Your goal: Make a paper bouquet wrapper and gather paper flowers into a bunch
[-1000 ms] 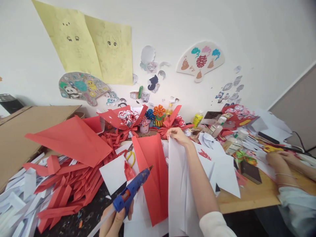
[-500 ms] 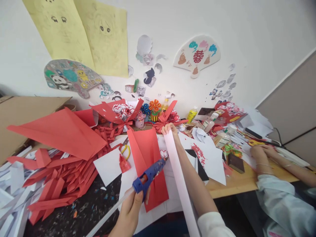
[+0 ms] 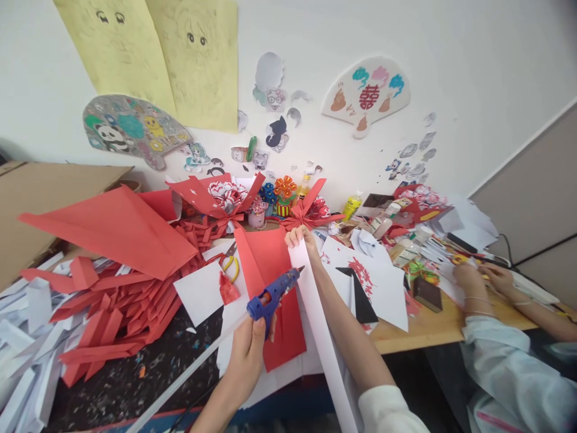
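Observation:
My left hand [image 3: 247,355] is closed round the grip of a blue glue gun [image 3: 273,292], whose nozzle points up and right, almost touching a long folded white paper strip [image 3: 321,334]. My right hand [image 3: 299,236] pinches the far end of that strip, which runs back toward me beside my forearm. Under both lies a folded red sheet [image 3: 268,282] on white paper.
A heap of red paper strips [image 3: 117,307] and a large red folded sheet [image 3: 108,228] fill the left. Yellow-handled scissors [image 3: 229,264] lie near the red sheet. Paper flowers and bottles line the wall. Another person's hands [image 3: 478,279] work at the right table edge.
The wide white sheet in my right hand has become a narrow folded strip. My left hand has brought the glue gun up and right until its nozzle meets the strip.

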The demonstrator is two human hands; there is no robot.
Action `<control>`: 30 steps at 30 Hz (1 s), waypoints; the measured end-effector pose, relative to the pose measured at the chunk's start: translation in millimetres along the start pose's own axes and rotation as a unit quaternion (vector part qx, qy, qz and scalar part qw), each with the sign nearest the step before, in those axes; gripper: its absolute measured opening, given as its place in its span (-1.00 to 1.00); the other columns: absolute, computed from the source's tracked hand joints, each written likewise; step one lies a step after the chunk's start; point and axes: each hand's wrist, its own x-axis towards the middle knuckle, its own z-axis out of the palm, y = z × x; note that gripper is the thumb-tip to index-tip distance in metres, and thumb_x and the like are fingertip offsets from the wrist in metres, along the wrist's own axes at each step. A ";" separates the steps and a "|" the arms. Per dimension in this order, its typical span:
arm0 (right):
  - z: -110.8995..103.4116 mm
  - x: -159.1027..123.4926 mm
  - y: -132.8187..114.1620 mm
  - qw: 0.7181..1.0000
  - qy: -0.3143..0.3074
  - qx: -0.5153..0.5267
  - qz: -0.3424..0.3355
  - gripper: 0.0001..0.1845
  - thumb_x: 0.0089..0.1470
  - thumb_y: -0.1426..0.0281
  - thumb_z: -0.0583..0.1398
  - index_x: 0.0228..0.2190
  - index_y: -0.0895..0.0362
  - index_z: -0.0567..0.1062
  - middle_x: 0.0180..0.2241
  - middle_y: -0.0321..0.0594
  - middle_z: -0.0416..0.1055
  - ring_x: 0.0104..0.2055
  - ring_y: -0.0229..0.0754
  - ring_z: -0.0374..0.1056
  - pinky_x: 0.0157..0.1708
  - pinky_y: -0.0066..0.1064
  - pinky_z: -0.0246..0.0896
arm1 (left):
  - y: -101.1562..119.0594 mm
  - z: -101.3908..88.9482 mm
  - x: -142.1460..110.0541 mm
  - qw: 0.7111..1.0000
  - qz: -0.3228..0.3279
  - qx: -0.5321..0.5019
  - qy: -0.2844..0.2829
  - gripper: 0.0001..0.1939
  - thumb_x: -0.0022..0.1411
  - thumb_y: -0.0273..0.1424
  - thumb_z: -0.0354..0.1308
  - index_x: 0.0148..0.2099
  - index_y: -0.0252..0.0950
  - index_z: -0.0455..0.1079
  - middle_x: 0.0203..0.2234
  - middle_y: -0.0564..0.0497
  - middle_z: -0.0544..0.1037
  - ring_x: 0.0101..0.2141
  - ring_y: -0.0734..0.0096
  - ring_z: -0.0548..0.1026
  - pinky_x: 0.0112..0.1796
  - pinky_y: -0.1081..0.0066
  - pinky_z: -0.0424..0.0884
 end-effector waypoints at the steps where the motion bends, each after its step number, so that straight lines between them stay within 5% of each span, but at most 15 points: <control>1: 0.5 0.0 -0.8 1.000 0.001 -0.001 0.001 -0.43 -0.19 0.15 0.39 -0.59 0.09 0.09 -0.64 -0.37 -0.02 -0.55 -0.29 -0.02 -0.50 -0.42 -0.11 | 0.0 0.3 -0.1 1.000 0.000 0.002 -0.001 -0.46 0.41 -0.03 -0.20 -0.23 -0.31 0.45 -0.53 -0.04 0.39 -0.48 0.32 0.34 -0.40 0.34 0.23; 15: 0.1 -0.9 3.8 1.000 -0.003 -0.016 0.002 -0.37 -0.16 -0.11 0.32 -0.58 0.07 0.12 -0.64 -0.34 -0.04 -0.47 -0.19 0.13 -0.51 -0.40 0.02 | 0.2 3.8 -2.6 1.000 -0.005 0.000 -0.003 -0.47 0.43 -0.05 -0.21 -0.10 -0.38 0.39 -0.44 -0.05 0.46 -0.47 0.36 0.36 -0.41 0.37 0.26; 30: 2.0 -8.4 -12.8 1.000 0.008 -0.005 -0.007 -0.49 -0.12 0.10 0.37 -0.53 0.09 0.18 -0.59 -0.36 0.05 -0.51 -0.29 0.06 -0.48 -0.45 -0.07 | -4.1 1.3 -24.1 0.999 -0.036 0.010 -0.007 -0.50 0.42 -0.06 -0.18 -0.23 -0.32 0.41 -0.51 -0.01 0.42 -0.47 0.35 0.32 -0.40 0.36 0.23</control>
